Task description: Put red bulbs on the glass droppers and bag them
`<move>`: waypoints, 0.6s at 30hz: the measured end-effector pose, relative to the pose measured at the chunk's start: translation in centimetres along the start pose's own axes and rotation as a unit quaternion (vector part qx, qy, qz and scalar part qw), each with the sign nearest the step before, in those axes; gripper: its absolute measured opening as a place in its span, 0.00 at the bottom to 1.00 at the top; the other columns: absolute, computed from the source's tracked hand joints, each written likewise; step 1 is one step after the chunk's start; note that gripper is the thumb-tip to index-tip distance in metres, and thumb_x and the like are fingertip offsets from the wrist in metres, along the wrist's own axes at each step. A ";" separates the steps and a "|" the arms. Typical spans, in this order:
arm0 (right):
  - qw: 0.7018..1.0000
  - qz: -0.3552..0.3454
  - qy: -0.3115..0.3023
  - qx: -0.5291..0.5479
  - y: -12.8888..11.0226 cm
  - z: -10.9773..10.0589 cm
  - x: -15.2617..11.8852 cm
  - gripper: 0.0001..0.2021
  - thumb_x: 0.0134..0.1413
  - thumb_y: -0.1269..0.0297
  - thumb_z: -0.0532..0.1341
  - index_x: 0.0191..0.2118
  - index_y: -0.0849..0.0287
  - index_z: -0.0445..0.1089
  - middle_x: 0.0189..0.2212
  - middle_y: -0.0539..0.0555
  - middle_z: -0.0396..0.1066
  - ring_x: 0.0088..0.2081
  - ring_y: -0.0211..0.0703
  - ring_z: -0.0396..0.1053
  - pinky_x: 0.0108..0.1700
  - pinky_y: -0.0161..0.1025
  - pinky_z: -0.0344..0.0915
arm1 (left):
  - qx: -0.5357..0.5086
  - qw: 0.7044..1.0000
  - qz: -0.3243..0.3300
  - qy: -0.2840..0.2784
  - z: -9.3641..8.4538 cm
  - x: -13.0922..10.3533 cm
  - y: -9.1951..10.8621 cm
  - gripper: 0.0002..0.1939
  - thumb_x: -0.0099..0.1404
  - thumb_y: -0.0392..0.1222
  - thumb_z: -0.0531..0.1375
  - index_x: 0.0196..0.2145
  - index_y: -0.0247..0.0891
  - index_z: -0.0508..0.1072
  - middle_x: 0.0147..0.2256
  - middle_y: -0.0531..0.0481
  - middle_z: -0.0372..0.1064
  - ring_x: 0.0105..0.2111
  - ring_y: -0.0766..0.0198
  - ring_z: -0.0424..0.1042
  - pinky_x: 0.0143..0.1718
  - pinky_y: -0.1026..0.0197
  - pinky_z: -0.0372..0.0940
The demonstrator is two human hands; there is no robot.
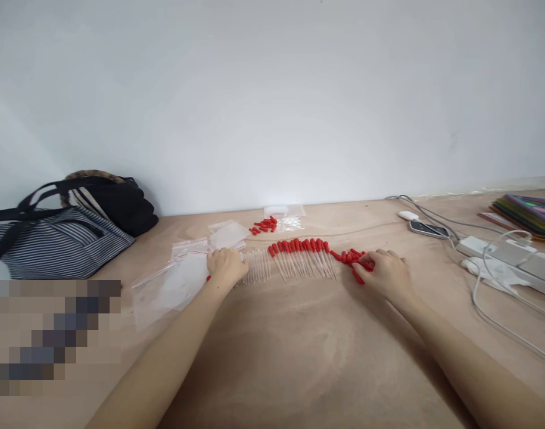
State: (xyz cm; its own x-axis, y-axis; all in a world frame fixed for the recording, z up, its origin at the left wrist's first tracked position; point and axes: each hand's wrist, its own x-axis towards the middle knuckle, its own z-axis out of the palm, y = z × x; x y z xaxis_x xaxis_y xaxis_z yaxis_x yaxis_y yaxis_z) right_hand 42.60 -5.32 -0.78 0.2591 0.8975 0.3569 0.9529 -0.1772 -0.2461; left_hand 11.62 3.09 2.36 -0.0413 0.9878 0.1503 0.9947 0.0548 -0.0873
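My left hand is closed with curled fingers at the left end of a row of thin clear tubes. A speck of red shows beside its fingertips; what it holds is hidden. To the right of the bare tubes lie several droppers, clear stems toward me and red rubber bulbs away from me. My right hand reaches into a pile of loose red rubber bulbs, its thumb and fingers pinched on one red rubber bulb.
Behind lie more loose red bulbs and a bag of clear tubes. Clear zip bags spread left. A striped bag stands far left. At right are a phone, power strip, cables and stacked coloured sheets.
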 end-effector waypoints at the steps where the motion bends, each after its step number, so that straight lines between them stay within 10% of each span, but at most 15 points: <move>1: 1.000 0.001 0.006 0.004 -0.1 0.0 0.0 0.12 0.46 0.56 0.54 0.27 0.55 0.71 0.29 0.54 0.70 0.36 0.49 0.63 0.36 0.42 0.50 | 0.002 1.000 -0.004 -0.007 0.0 0.2 0.1 0.15 0.52 0.46 0.54 0.30 0.34 0.75 0.35 0.36 0.72 0.40 0.45 0.68 0.41 0.51 0.56; 12: 0.999 0.014 0.026 0.040 -0.8 0.0 -0.3 0.11 0.46 0.57 0.53 0.27 0.57 0.70 0.30 0.55 0.70 0.36 0.50 0.63 0.37 0.43 0.51 | -0.014 0.997 -0.019 -0.072 -0.2 1.2 0.5 0.15 0.54 0.46 0.53 0.30 0.34 0.74 0.37 0.34 0.72 0.42 0.45 0.68 0.40 0.53 0.57; 18: 0.981 -0.040 0.045 0.182 -1.6 0.1 -0.8 0.10 0.51 0.59 0.51 0.30 0.58 0.64 0.30 0.54 0.70 0.34 0.46 0.65 0.39 0.43 0.54 | -0.076 0.988 0.093 -0.095 -2.1 -2.0 0.0 0.16 0.63 0.44 0.44 0.28 0.37 0.68 0.32 0.43 0.71 0.33 0.57 0.70 0.32 0.60 0.59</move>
State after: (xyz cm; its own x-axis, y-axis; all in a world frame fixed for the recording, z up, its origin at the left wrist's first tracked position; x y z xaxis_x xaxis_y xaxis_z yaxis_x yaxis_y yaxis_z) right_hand 40.85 -5.67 -0.80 0.2153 0.8602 0.4623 0.8552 0.0625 -0.5145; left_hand 11.88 0.79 4.12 0.1416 0.9890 -0.0436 0.9887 -0.1392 0.0557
